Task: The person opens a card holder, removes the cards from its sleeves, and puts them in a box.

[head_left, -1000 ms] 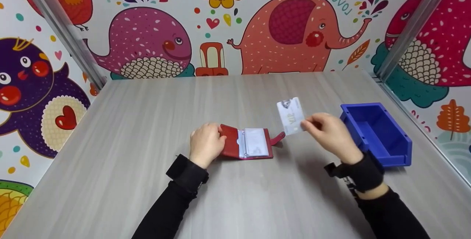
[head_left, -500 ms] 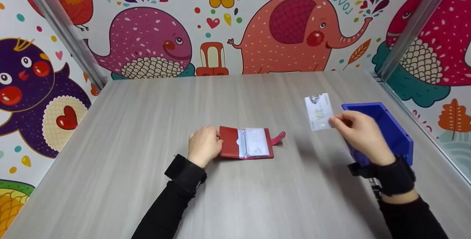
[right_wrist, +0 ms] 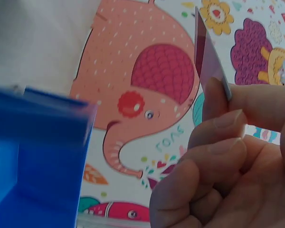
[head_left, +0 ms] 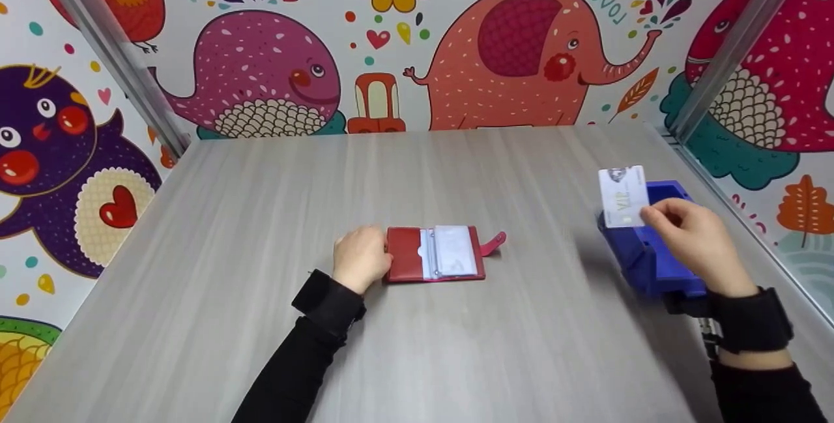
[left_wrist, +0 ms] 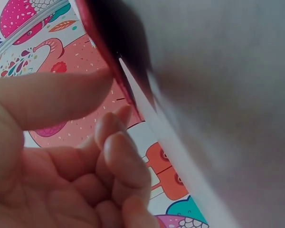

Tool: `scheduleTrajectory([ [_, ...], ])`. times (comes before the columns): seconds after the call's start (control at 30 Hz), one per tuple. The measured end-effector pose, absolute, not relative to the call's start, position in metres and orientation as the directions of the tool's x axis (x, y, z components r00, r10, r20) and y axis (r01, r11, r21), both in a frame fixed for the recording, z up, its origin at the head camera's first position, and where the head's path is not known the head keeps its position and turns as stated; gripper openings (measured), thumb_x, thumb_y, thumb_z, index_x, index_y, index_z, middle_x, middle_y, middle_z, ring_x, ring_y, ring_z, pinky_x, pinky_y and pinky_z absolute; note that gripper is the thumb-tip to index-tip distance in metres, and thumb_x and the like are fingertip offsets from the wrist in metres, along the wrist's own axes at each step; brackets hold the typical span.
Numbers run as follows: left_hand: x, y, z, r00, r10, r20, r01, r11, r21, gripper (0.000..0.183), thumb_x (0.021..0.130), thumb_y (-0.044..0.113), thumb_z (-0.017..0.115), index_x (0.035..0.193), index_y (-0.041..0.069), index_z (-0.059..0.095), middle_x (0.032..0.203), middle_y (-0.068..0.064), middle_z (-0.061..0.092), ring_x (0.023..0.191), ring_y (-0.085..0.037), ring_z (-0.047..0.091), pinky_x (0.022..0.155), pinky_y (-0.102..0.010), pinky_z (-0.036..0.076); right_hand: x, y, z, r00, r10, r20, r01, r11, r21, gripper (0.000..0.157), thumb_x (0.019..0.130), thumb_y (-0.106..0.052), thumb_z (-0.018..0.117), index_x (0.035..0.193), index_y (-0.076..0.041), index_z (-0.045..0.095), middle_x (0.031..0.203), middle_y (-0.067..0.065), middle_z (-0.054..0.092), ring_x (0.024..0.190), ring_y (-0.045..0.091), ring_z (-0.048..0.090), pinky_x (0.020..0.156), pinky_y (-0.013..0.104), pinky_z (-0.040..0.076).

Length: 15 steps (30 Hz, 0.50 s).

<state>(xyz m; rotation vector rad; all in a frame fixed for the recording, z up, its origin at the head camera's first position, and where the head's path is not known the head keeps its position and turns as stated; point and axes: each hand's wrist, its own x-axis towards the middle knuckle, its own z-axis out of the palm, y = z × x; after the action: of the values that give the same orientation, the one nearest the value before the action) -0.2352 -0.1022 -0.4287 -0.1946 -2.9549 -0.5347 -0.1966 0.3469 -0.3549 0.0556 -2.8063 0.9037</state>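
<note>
An open red card holder [head_left: 405,255] with clear card sleeves lies on the table, its strap pointing right. My left hand [head_left: 361,259] is at its left edge; in the left wrist view the thumb [left_wrist: 85,92] and curled fingers pinch the red cover's edge [left_wrist: 104,52]. On the right, my right hand [head_left: 700,240] holds a white card [head_left: 623,198] with gold VIP lettering by its lower right corner, thumb against forefinger. The card is raised in front of the blue bin [head_left: 629,250], over its left side. The right wrist view shows the card [right_wrist: 211,61] nearly edge-on.
The blue bin's wall [right_wrist: 42,118] appears close on the left in the right wrist view; the hand hides part of the bin in the head view. A grey wood-grain table [head_left: 293,182] lies beneath, with cartoon-printed walls [head_left: 384,51] behind and at both sides.
My right hand has carried the card rightward from beside the card holder's strap to the bin. The left hand stays at the holder's left edge, where the cover now lies flatter.
</note>
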Motion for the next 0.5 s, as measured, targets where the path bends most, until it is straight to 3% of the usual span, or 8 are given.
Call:
scheduleTrajectory([
  [0.33,-0.235,-0.100,-0.426,-0.992,0.098,0.083,0.119,0.944,0.307,0.006,0.076,0.009,0.071,0.076,0.007,0.066,0.080,-0.009,0.068,0.079,-0.034,0.066,0.071,-0.048,0.048,-0.195,0.381,-0.358,-0.982,0.102,0.160,0.004,0.853,-0.522,0.041,0.104,-0.036,0.047,0.102,0.004,0.058,0.077,0.009,0.049,0.065,0.020,0.044,0.053,0.030,0.033],
  [0.5,-0.236,-0.099,-0.427,-0.992,0.095,0.079,0.114,0.948,0.296,0.006,0.076,0.009,0.072,0.075,0.007,0.065,0.081,-0.009,0.068,0.080,-0.034,0.066,0.071,-0.048,0.048,-0.196,0.392,-0.360,-0.980,0.157,0.123,0.075,0.864,-0.499,0.044,0.104,-0.033,0.045,0.105,0.008,0.058,0.081,0.015,0.053,0.071,0.026,0.046,0.057,0.032,0.035],
])
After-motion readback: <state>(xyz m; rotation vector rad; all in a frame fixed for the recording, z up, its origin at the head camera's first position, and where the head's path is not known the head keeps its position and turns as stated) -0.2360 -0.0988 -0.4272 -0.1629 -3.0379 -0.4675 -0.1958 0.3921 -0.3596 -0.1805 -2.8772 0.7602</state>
